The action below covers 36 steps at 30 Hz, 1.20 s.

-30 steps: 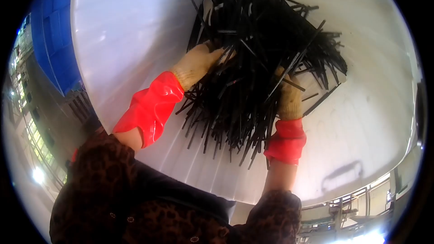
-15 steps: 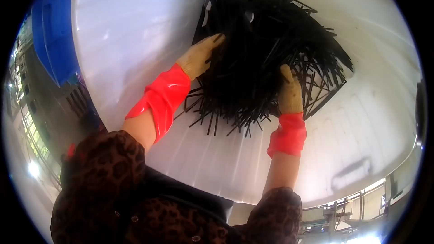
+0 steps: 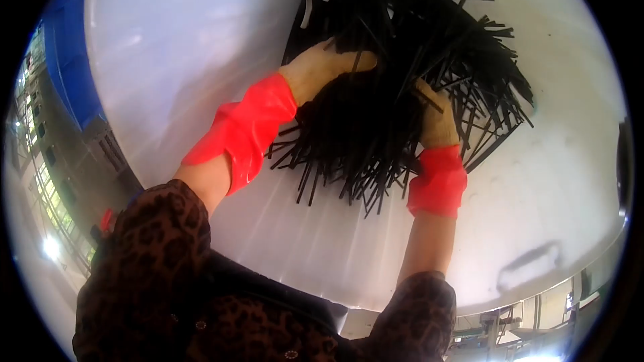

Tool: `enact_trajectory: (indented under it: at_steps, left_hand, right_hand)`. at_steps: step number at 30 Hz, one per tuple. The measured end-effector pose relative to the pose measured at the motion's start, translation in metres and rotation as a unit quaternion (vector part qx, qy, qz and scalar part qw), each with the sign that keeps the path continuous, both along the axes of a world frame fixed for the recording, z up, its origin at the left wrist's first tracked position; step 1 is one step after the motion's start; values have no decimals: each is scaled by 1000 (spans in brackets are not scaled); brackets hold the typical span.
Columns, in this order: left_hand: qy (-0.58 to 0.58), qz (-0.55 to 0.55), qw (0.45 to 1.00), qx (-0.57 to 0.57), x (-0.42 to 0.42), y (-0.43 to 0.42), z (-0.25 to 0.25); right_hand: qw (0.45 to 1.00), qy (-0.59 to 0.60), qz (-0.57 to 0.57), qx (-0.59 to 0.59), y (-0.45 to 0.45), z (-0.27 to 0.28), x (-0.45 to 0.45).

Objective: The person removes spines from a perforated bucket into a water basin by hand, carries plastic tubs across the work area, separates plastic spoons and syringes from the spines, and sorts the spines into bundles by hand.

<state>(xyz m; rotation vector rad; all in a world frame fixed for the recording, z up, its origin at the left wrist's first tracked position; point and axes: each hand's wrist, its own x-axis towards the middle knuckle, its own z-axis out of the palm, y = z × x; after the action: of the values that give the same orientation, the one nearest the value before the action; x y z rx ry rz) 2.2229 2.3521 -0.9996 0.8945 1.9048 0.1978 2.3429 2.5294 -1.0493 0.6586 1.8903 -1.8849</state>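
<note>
**Two gloved hands sunk in a tangled heap of thin, straight black strips (image 3: 396, 117)**

The left hand (image 3: 312, 74), in a cream-yellow knitted glove with a glossy red cuff (image 3: 251, 127), reaches in from the lower left with the forearm slanting up to the right. Its thumb lies stretched across the strips, pointing right; the fingers are mostly buried, so whether they are closed cannot be told. The right hand (image 3: 439, 121), gloved alike with a red cuff (image 3: 437, 181), comes almost straight up from below on the heap's right side. Its thumb points up and to the left, and its fingers are hidden too, leaving its grip unclear. The hands are apart, with a dense, dark mass of strips between them.

The heap lies inside a large, rounded white container (image 3: 181, 47) with smooth walls, and its loose ends fan out below and to the right. Thin strips cross in front of the left thumb and the right hand. Two slim, pale, slightly curved pieces (image 3: 308, 5) show at the heap's upper left. Leopard-print brown and black sleeves (image 3: 157, 234) cover the upper arms at the lower edge. Outside the container, a blue panelled object (image 3: 70, 60) stands at the left.
</note>
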Motion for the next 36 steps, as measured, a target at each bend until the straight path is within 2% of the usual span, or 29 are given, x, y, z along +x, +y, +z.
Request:
enact_trajectory:
  at_steps: [2, 3, 4, 5, 6, 7, 9, 10, 12, 13, 14, 16, 17, 18, 20, 21, 22, 24, 25, 26, 27, 28, 30, 31, 33, 34, 36]
  left_hand:
    - [95, -68, 991, 67, 11, -9, -15]
    - [110, -69, 989, 69, 14, -15, -23]
    - [-120, 112, 969, 186, 16, -22, -31]
    - [-345, 278, 848, 290, 16, -20, -30]
    - [-338, 275, 850, 297, 16, -17, -29]
    - [-332, 307, 849, 274, 15, -11, -23]
    - [-318, 372, 842, 229, 11, 0, -8]
    - [-310, 404, 835, 206, 9, 5, 0]
    - [-295, 467, 818, 161, 5, 13, 14]
    - [-293, 463, 820, 169, 7, 17, 23]
    - [-281, 465, 825, 154, 13, 22, 33]
    - [-262, 476, 833, 107, 21, 31, 58]
    - [-264, 493, 822, 107, 30, 28, 56]
    - [-268, 513, 808, 107, 47, 23, 54]
    - [-356, 648, 673, 40, 77, 26, 75]
    - [-413, 658, 629, 3, 90, 16, 64]
    - [-414, 660, 627, 1, 100, 14, 56]
    - [-306, 664, 681, 35, 106, 15, 36]
    - [-280, 652, 704, 33, 95, 18, 30]
    - [-269, 644, 711, 86, 86, 23, 22]
    - [-241, 618, 747, 46, 83, 15, -13]
    - [-225, 598, 768, 33, 74, 16, -26]
    - [-269, 609, 739, 102, 62, 23, -40]
    - [-271, 611, 737, 100, 57, 26, -44]
    - [-267, 609, 730, 159, 50, 30, -48]
    - [-268, 612, 727, 157, 48, 32, -43]
    - [-157, 617, 759, 134, 48, 34, -30]
  right_hand:
    - [991, -124, 57, 6, 3, 11, -11]
    - [997, 41, 65, 21, 6, 5, 3]
    - [991, -36, -51, -120, 4, -3, 10]
    - [993, -34, -55, -103, 5, -11, 20]
    - [994, -31, -60, -86, 9, -16, 28]
    - [995, -22, -58, -82, 15, -3, 23]
    - [979, -119, -117, -113, 24, 31, 8]
    - [981, -110, -116, -109, 30, 37, 3]
    - [969, -224, -75, -76, 40, 45, -8]
    - [971, -217, -77, -72, 37, 37, 0]
    - [990, -109, -68, -51, 29, 12, 17]
    - [994, 95, -46, -22, 19, -20, 38]
    - [995, -53, -61, -53, 14, 24, 21]
    - [973, -204, -71, -82, 4, 71, 10]
    - [966, -205, -94, -131, -7, 88, 33]
    - [968, -203, -78, -123, -14, 69, 60]
    - [968, -207, -76, -124, -13, 72, 64]
    - [976, -132, -108, -134, -10, 78, 54]
    - [978, -184, -68, -72, -8, 68, 38]
    - [967, -99, -162, -169, -9, 52, 36]
    - [974, -181, -110, -75, -6, 35, 25]
    - [975, -206, -83, -20, -10, 5, 24]
    - [967, -149, -190, -79, -17, -35, 31]
    - [967, -152, -188, -79, -16, -32, 33]
    - [930, -48, -305, -199, -11, -22, 33]
    - [931, -51, -303, -198, -8, -32, 39]
    - [969, -60, -226, -84, -1, -51, 51]
